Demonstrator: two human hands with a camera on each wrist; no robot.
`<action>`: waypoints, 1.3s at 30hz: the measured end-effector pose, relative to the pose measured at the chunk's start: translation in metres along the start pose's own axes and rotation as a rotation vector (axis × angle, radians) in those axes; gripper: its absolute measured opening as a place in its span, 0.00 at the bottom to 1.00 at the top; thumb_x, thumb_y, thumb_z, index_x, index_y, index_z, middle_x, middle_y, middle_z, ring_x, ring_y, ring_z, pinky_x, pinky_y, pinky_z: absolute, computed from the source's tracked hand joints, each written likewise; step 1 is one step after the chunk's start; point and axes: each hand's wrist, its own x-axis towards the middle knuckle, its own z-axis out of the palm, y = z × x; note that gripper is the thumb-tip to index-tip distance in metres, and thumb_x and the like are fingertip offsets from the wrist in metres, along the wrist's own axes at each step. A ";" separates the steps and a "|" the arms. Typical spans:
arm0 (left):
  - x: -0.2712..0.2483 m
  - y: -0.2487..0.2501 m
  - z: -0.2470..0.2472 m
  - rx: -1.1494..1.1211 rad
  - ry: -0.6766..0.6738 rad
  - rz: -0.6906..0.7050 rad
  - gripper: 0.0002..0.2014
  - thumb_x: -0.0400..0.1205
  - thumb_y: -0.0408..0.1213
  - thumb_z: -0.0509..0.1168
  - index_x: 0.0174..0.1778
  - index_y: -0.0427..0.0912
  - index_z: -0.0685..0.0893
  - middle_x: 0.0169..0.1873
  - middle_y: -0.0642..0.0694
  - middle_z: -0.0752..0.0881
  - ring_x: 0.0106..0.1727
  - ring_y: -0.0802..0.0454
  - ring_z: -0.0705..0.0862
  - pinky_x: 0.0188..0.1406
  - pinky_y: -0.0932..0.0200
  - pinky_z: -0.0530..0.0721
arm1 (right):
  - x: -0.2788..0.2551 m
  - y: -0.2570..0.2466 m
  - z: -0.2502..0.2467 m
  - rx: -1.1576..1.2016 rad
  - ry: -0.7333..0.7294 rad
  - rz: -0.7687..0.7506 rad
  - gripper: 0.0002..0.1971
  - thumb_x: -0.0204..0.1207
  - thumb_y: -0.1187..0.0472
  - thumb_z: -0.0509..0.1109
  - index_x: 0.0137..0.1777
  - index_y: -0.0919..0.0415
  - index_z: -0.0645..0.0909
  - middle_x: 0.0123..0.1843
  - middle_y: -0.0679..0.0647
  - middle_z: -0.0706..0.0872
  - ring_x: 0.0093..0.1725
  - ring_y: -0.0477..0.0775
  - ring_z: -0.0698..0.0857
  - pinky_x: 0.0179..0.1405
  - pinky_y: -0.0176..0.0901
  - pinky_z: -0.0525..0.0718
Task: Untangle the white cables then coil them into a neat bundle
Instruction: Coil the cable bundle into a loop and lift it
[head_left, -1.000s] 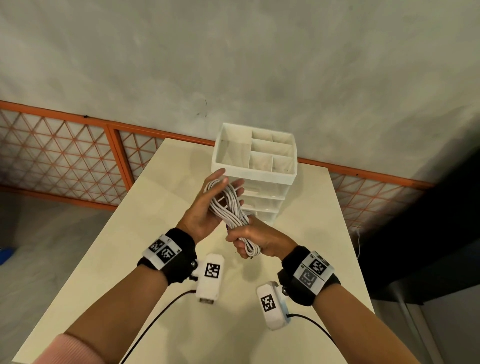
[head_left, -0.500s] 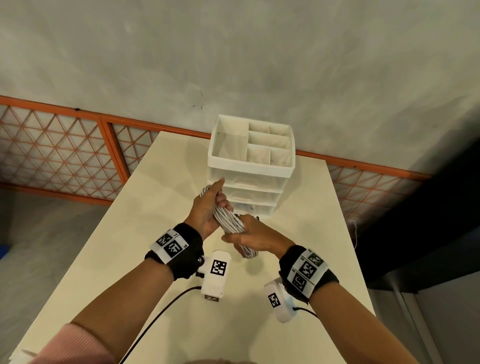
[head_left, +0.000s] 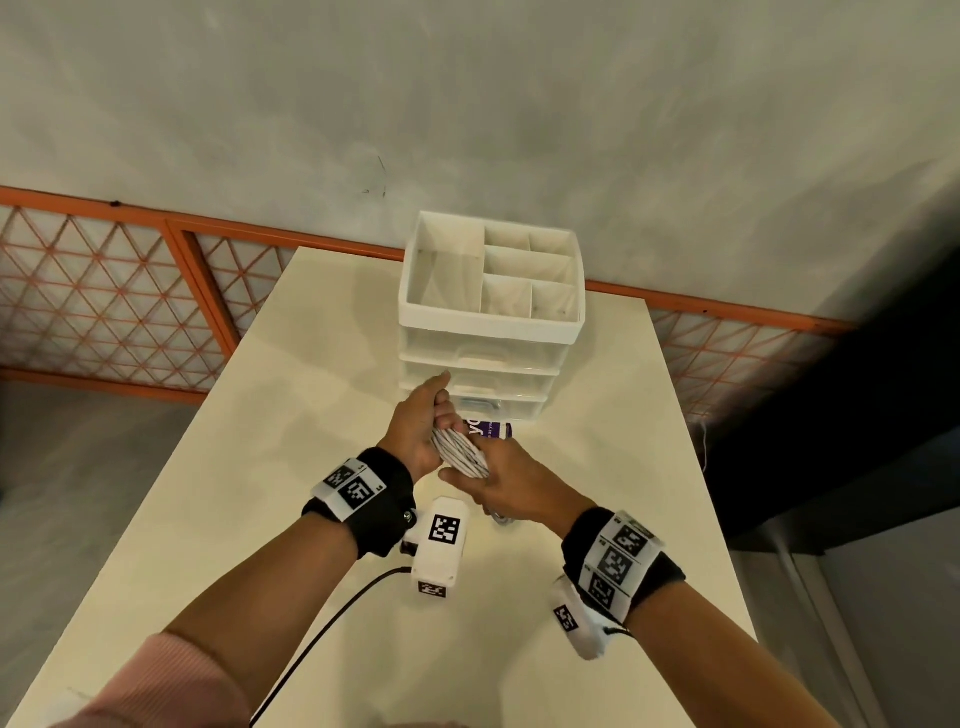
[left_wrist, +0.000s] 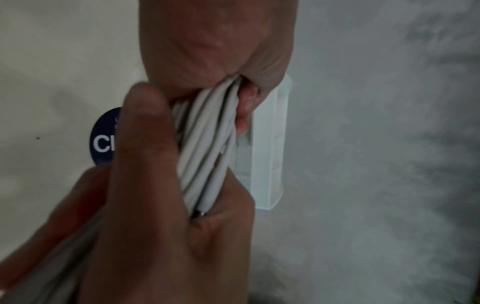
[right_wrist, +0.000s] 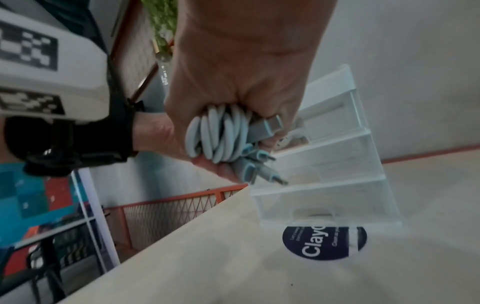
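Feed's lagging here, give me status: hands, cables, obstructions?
Left hand and right hand both grip the coiled white cables. Bundle held above table, connector ends protruding. Drawer organizer close ahead, not touching.

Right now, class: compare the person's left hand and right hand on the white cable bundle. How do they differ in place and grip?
The left hand grips the far end of the white cable bundle, nearest the drawer unit; the right hand grips the near end. In the right wrist view, connector plugs poke from one fist; none show in the head view. Both curl round the bundle above the table.
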 end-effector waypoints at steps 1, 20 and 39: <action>0.004 -0.003 -0.001 0.005 0.007 -0.020 0.22 0.82 0.39 0.66 0.25 0.47 0.63 0.12 0.54 0.61 0.12 0.59 0.61 0.14 0.68 0.68 | 0.001 0.005 -0.001 0.021 -0.014 -0.007 0.11 0.79 0.52 0.68 0.50 0.60 0.76 0.29 0.51 0.81 0.22 0.48 0.79 0.25 0.37 0.79; 0.077 -0.023 -0.001 0.116 -0.064 0.033 0.20 0.87 0.48 0.53 0.70 0.39 0.72 0.61 0.45 0.81 0.66 0.50 0.77 0.68 0.53 0.75 | -0.002 0.091 -0.035 0.398 0.085 0.255 0.10 0.80 0.55 0.68 0.41 0.61 0.78 0.27 0.51 0.82 0.23 0.49 0.82 0.30 0.40 0.82; 0.040 -0.056 -0.018 0.326 0.020 0.030 0.19 0.87 0.51 0.51 0.53 0.38 0.78 0.44 0.49 0.82 0.44 0.55 0.83 0.44 0.60 0.81 | 0.039 0.020 -0.089 0.033 -0.081 0.040 0.08 0.79 0.56 0.69 0.37 0.52 0.79 0.26 0.46 0.83 0.23 0.38 0.82 0.28 0.27 0.79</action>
